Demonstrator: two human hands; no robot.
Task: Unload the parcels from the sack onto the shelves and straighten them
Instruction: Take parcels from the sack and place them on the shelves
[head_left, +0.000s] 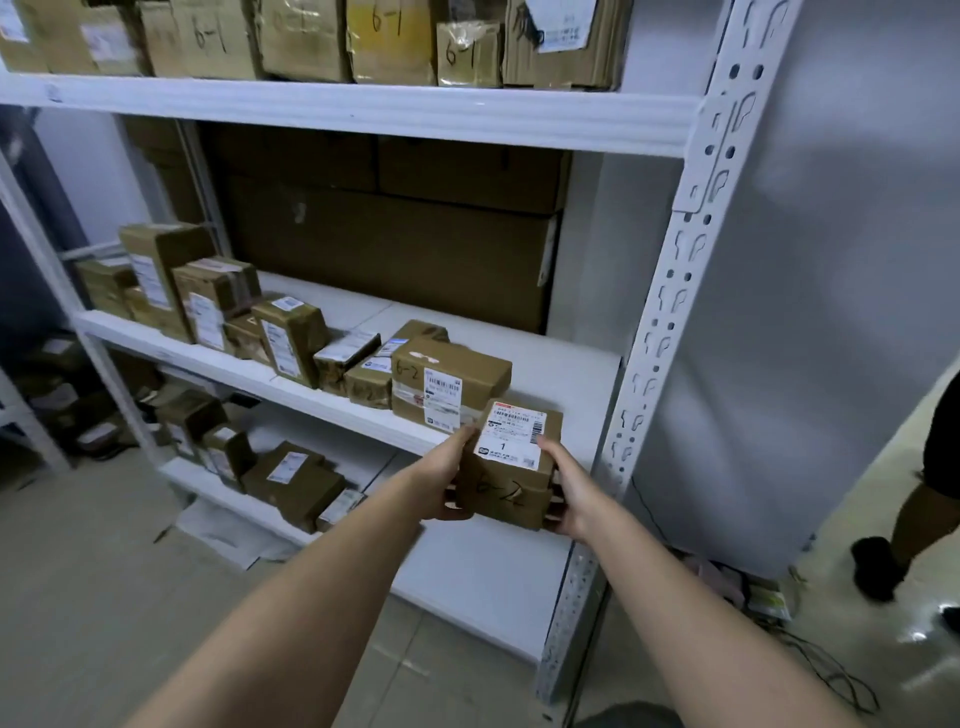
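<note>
I have the parcel (511, 465) marked 6-2 gripped by both hands, left hand (451, 478) and right hand (569, 493), fingers curled round its sides, at the middle shelf (571, 374) front edge. Next I'd judge: slide it in beside the neighbouring 6-2 box (447, 384), squared up.

The fingers of the left hand (451, 480) and right hand (569, 496) vanish under and behind the parcel (511, 462) they hold. Its label print is too small to read. The top-shelf boxes (311, 36) are cut off by the upper edge. A bystander's leg (914, 499) is cropped at the right edge.
</note>
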